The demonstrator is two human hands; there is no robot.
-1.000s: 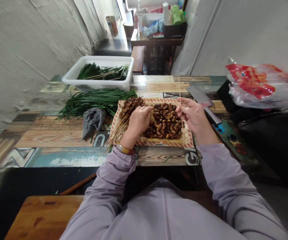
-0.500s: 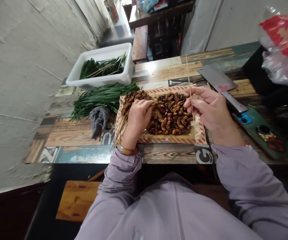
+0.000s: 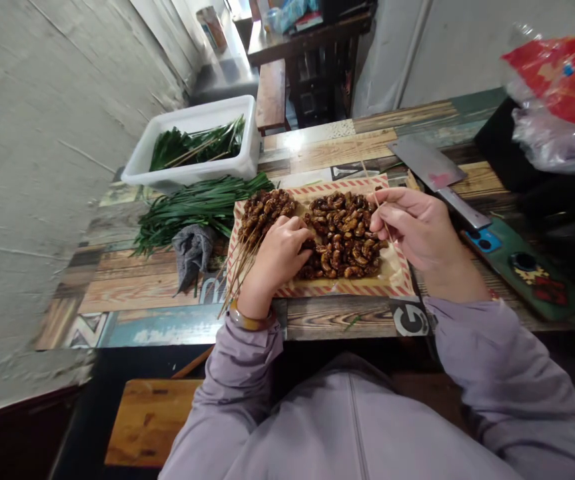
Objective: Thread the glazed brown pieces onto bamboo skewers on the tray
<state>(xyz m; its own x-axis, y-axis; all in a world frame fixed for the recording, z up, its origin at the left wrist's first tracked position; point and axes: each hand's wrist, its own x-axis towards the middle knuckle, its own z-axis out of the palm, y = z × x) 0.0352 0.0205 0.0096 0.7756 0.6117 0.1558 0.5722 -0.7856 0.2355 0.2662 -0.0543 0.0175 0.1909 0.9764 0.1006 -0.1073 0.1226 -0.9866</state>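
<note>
A paper-lined tray (image 3: 392, 283) with a red-striped rim holds a heap of glossy brown pupae (image 3: 344, 230). My left hand (image 3: 277, 257) rests curled in the heap, fingers pinched on one brown piece I can barely make out. At the tray's left side lie finished skewers (image 3: 254, 223) loaded with the same brown pieces, sticks pointing toward me. My right hand (image 3: 414, 227) pinches a thin bamboo skewer (image 3: 374, 197) that slants up and away over the heap.
Loose green chives (image 3: 192, 207) and a grey cloth (image 3: 192, 243) lie left of the tray. A white tub (image 3: 140, 163) holds more chives. A cleaver (image 3: 437, 177) and a phone (image 3: 522, 263) lie at right, beside red-printed plastic bags (image 3: 557, 100). A wooden bench (image 3: 152, 420) sits below.
The bamboo skewer in my right hand has tilted from nearly upright to slanting, its tip lower. My left hand has slid a little deeper into the heap. The camera view shifted slightly.
</note>
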